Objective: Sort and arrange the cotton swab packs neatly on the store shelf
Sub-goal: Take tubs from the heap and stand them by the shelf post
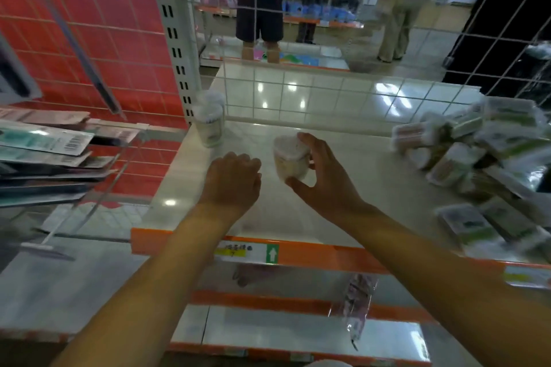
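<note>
a shop: price-tagged shelf (298, 140), hanging barcoded packets (44, 143).

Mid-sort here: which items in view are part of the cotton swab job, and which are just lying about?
Job:
- round swab tub, held in the right hand
- upright swab tub at the shelf's back left
- heap of swab packs on the right
- shelf

Lying about:
- flat carded packets on the left hooks
- bagged item hanging below the shelf
- left hand, holding nothing
</note>
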The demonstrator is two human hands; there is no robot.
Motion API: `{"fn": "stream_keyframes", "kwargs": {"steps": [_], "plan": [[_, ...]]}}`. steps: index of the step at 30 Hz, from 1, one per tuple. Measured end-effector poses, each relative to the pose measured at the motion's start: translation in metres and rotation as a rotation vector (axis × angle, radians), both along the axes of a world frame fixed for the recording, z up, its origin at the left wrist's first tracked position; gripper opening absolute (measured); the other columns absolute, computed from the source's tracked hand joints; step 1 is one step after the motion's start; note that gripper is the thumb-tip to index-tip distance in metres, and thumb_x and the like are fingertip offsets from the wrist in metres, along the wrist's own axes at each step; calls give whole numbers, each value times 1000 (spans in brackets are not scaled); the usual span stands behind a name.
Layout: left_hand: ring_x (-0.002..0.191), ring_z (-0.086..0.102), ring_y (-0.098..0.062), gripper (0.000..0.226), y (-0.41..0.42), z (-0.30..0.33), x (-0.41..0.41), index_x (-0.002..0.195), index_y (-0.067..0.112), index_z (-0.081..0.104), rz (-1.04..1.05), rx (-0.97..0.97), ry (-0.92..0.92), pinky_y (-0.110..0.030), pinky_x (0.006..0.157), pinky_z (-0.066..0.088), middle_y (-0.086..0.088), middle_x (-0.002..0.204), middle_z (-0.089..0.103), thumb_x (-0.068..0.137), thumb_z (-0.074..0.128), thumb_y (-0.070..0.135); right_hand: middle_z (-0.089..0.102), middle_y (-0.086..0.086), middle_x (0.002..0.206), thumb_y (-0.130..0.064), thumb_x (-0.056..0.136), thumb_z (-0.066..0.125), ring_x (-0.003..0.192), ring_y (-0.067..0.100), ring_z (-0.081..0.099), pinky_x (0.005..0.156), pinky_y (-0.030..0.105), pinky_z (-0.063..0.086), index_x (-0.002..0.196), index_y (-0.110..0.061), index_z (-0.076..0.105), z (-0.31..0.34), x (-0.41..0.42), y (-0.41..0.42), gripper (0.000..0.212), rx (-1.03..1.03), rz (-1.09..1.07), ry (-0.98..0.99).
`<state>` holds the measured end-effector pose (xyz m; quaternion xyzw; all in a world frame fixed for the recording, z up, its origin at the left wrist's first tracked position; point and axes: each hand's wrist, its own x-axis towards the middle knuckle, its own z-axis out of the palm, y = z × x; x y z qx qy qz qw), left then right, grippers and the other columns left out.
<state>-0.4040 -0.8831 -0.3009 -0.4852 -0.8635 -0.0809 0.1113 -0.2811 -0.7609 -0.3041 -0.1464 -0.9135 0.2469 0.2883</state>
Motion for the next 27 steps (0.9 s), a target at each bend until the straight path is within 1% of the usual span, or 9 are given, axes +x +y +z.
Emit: {"fn": "stream_keyframes", "kwargs": {"steps": [2, 4, 6, 10, 14, 18, 22, 24, 27], "plan": [[95, 58, -31, 24, -13, -1, -15, 107, 9, 63, 0, 22, -27, -36, 76, 43, -11, 101, 64, 92, 49, 22, 45, 15, 130, -13, 76, 74, 108, 27, 53, 86, 39, 51, 137, -6, 34, -3, -17, -10, 73, 0, 15, 8], [74, 61, -35, 13, -26, -1, -30, 88, 4, 68, -18, 36, -23, -37, 63, 48, -15, 79, 66, 80, 66, 14, 45, 16, 129, -12, 76, 74, 109, 27, 53, 86, 38, 51, 136, -5, 35, -5, -34, -20, 73, -3, 29, 14], [57, 60, -33, 13, -38, -4, -46, 72, 4, 68, -15, 21, 15, -34, 51, 49, -14, 62, 63, 66, 78, 10, 45, 16, 130, -12, 76, 74, 110, 27, 53, 87, 36, 51, 136, -4, 35, -8, -52, -31, 72, -9, 45, 20], [70, 62, -36, 14, -60, -7, -75, 87, 2, 69, 0, -1, -42, -36, 60, 47, -17, 77, 65, 81, 66, 14, 43, 17, 132, -11, 75, 74, 114, 28, 51, 89, 38, 50, 136, -3, 35, -16, -88, -50, 73, -27, 57, 23], [55, 60, -35, 13, -77, -16, -100, 72, 2, 69, -3, 46, -46, -35, 47, 47, -16, 62, 63, 66, 77, 9, 41, 16, 135, -13, 77, 73, 117, 26, 48, 92, 32, 48, 137, -5, 32, -28, -117, -67, 73, -76, 50, -7], [56, 61, -33, 10, -90, -21, -108, 70, 5, 69, -17, 58, -40, -34, 48, 47, -12, 62, 65, 66, 77, 9, 38, 9, 139, -17, 80, 70, 121, 21, 45, 98, 30, 43, 139, -13, 29, -39, -131, -77, 71, -210, 11, -27], [62, 61, -30, 8, -93, -30, -111, 77, 6, 70, -53, 89, -42, -33, 56, 47, -12, 70, 67, 79, 63, 10, 40, 6, 139, -19, 80, 70, 120, 15, 43, 94, 21, 37, 137, -17, 31, -39, -143, -81, 69, -236, -11, -10], [57, 59, -28, 10, -93, -33, -112, 71, 8, 68, -73, 87, -14, -29, 52, 41, -11, 65, 65, 79, 62, 11, 40, 6, 140, -17, 81, 69, 122, 16, 42, 94, 20, 35, 138, -17, 31, -40, -150, -82, 69, -230, -36, -1], [43, 52, -24, 13, -93, -32, -113, 59, 8, 66, -94, 101, -2, -23, 46, 30, -8, 52, 59, 69, 72, 8, 40, 9, 141, -15, 83, 67, 125, 19, 41, 99, 23, 35, 140, -13, 31, -40, -160, -83, 67, -225, -59, 26]]}}
